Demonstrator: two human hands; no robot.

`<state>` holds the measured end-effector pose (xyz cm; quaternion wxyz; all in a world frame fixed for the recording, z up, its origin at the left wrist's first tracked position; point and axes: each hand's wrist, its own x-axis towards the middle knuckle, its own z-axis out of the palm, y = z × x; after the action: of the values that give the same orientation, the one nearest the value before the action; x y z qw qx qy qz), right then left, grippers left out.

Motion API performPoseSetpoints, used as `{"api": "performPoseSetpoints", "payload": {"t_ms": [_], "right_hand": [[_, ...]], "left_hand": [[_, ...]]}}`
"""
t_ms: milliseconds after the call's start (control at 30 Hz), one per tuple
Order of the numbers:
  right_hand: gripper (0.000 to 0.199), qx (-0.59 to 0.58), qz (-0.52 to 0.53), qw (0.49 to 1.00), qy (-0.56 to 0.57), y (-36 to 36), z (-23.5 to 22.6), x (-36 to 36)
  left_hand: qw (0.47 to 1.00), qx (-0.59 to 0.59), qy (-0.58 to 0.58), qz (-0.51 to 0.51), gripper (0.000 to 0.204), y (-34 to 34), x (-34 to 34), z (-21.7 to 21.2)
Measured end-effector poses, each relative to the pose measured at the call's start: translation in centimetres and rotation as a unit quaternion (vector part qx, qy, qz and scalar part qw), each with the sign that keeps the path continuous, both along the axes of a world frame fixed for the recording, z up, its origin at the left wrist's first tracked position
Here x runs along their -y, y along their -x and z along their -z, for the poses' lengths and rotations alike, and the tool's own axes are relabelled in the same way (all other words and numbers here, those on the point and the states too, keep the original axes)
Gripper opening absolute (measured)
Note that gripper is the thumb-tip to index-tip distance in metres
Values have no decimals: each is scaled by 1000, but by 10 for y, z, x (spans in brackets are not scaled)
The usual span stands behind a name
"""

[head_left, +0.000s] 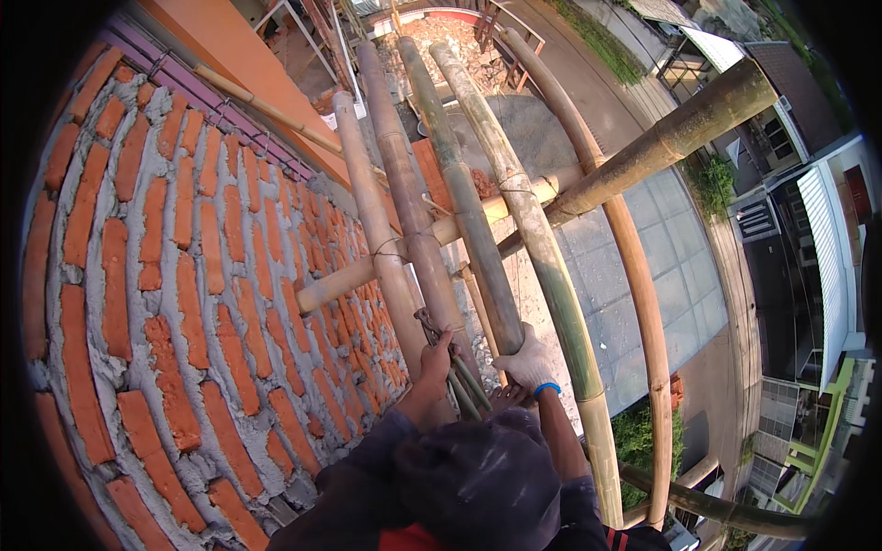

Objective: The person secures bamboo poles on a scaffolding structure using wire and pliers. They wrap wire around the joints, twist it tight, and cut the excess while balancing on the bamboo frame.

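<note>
My right hand (531, 362), in a white glove with a blue band at the wrist, grips the near end of a grey-green bamboo pole (474, 225). To its left, my bare left hand (432, 365) is closed around a dark metal tool with a jaw-like head (425, 320); its exact kind is unclear. Beside that hand a brown bamboo pole (404, 197) and a paler bamboo pole (375, 211) run away from me. Several thin greenish rods (467, 387) show between my hands. The palm side of my left hand is hidden.
A rough brick wall (188, 303) rises at my left. A bamboo crosspiece (344, 280) passes under the long poles, tied at crossings. A thick bamboo pole (675, 133) juts out to the right. Far below lie paving (643, 285), rubble (450, 41) and a road.
</note>
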<state>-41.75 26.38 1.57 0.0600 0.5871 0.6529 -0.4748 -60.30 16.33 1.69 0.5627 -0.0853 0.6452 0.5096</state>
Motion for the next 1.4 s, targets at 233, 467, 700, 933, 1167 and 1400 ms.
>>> {"api": "performPoseSetpoints", "payload": {"t_ms": [233,467,700,933,1167,1400], "right_hand": [[100,-73,50,995,46,-6,7,-2],[102,47,13,998,-35,7,-3,11],[101,50,-11,997,-49,10,-15,7],[103,31,8,998,-49,7,-6,10],[105,12,24,999,-29,6,-3,8],[102,10,33,999,-26,7,-2,7]], "left_hand": [[997,-13,52,47,29,-11,14,1],[991,-46,102,70,38,-19,18,14],[975,-131,94,150,41,-17,15,21],[828,-454,162,286,49,0,4,21],[792,-403,218,403,51,-2,-17,1],[711,-530,125,445,40,30,6,21]]}}
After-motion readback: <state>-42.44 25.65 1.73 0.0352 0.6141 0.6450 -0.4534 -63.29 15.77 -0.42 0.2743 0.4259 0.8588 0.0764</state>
